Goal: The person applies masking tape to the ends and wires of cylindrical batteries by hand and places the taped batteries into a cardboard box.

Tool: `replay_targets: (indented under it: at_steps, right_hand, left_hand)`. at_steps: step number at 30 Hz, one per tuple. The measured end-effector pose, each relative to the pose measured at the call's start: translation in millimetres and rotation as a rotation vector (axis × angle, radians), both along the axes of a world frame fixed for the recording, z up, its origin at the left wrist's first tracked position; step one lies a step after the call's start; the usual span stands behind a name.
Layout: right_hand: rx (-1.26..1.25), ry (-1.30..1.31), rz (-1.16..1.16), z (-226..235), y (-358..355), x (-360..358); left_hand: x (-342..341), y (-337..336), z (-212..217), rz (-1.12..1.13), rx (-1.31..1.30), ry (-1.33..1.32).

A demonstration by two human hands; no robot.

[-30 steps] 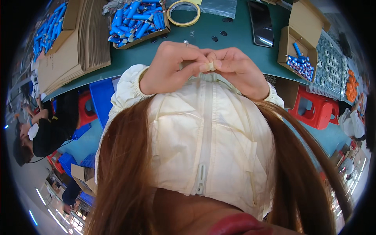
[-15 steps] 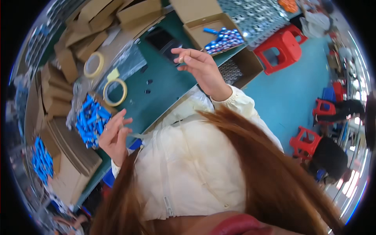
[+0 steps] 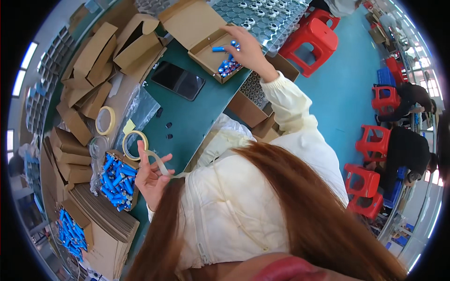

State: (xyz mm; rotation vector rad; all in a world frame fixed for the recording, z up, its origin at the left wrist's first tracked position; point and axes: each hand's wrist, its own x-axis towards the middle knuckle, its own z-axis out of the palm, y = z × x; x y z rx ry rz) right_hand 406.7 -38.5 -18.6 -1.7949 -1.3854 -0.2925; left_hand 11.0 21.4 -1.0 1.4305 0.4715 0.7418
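My right hand [image 3: 248, 51] reaches over a shallow cardboard box [image 3: 202, 55] with its lid folded back. Its thumb and index finger are apart, close above blue battery-like cylinders [image 3: 228, 66] with shiny ends; other fingertips are hidden. One cylinder [image 3: 219, 49] lies sideways by the thumb. At the table's near edge, my left hand [image 3: 152, 180] is raised with spread fingers. A pale, tape-like strip [image 3: 160, 164] curves from its index finger towards my jacket; I cannot tell whether it is stuck or held. Beside that hand stands a box of loose blue cylinders [image 3: 116, 182].
A black phone [image 3: 178, 80], tape rolls [image 3: 135, 144] and small black pieces [image 3: 168, 125] lie on the green table [image 3: 194, 119]. Folded cartons [image 3: 96, 54] and flat cardboard [image 3: 101, 210] crowd the left. Red stools [image 3: 311, 47] stand on the floor right; people sit farther off.
My right hand has moved away from above the phone, up to the open box. My left hand has shifted slightly right and lower, the strip now showing clearly. The view has shifted too.
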Motion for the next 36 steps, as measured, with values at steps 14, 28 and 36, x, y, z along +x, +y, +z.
replay_targets:
  at_steps: [14,28,36]
  right_hand:
    - [-0.439,-0.286,-0.231,-39.7,84.1,4.7]
    - [-0.148,-0.049,-0.101,33.5,58.3,-32.5]
    - [0.149,0.536,0.442,59.8,27.2,-131.6]
  left_hand:
    - [-7.5,-2.5,-7.1,-0.016,0.243,0.029]
    - [-13.4,-7.3,5.1,0.145,-0.087,0.229]
    - [19.4,-13.6,-12.4,0.183,0.115,-0.154]
